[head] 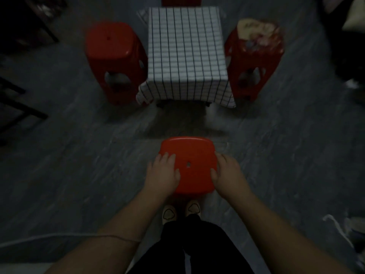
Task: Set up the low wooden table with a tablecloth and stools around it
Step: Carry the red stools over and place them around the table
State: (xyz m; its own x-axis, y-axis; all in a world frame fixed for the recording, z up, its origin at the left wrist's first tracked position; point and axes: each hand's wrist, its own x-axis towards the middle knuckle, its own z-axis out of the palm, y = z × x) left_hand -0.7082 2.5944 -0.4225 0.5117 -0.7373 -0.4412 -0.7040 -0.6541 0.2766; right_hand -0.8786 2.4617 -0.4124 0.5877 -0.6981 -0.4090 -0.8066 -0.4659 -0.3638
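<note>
I am gripping the red stool [187, 165] by its seat edges, left hand [164, 173] and right hand [227, 173] clamped on opposite sides, near the checked tablecloth [186, 52] draping the tabletop ahead.

Bare forearms, black trousers [189, 244], pale slippers [169, 213] with dark outlines.

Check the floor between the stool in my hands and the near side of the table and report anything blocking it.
Nothing visible blocks it. Between the held stool and the tablecloth's near edge there is only bare floor.
</note>
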